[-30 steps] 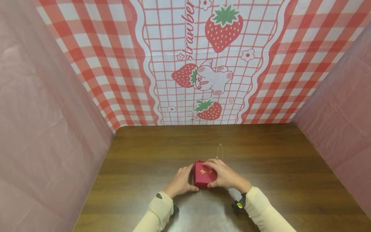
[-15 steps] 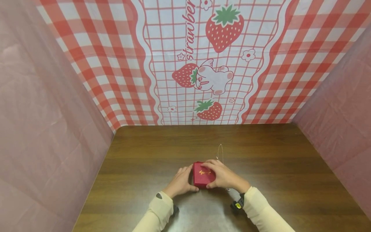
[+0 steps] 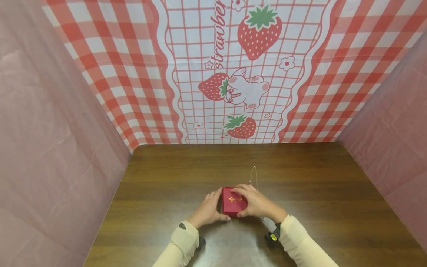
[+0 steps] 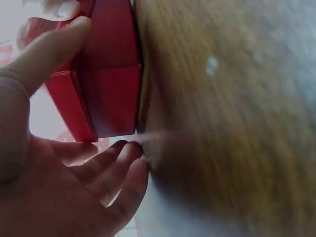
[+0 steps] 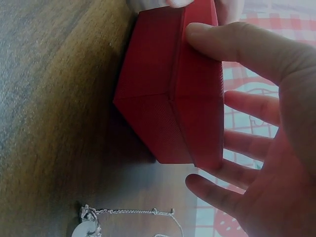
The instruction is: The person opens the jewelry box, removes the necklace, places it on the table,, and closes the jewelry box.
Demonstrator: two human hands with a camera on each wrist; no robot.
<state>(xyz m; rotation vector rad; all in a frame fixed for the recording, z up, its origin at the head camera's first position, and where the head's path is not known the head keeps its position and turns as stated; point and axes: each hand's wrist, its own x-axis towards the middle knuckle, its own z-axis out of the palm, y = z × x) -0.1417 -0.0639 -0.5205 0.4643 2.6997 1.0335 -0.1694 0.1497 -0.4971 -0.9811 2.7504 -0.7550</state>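
A small red jewelry box (image 3: 232, 203) with gold lettering on its closed lid stands on the table between both hands. My left hand (image 3: 208, 210) holds it from the left; in the left wrist view the thumb (image 4: 54, 52) lies against the box by the lid seam. My right hand (image 3: 259, 203) grips the lid from the right, its thumb (image 5: 222, 42) on the lid's front side. Beyond the right hand lies a thin gold-coloured chain (image 3: 251, 171), partly hidden by it. A silvery chain (image 5: 131, 211) with a round pendant lies beside the box in the right wrist view.
The brown wooden table (image 3: 166, 167) ends at a red-and-white checked strawberry cloth (image 3: 146, 92) at the back. Pink cloth hangs on the left side (image 3: 60, 129) and right side (image 3: 393, 129). Dark devices are strapped at both wrists.
My right hand and the box's lid have shifted slightly to the left. The left hand has barely moved, and the chain beyond the right hand lies where it was.
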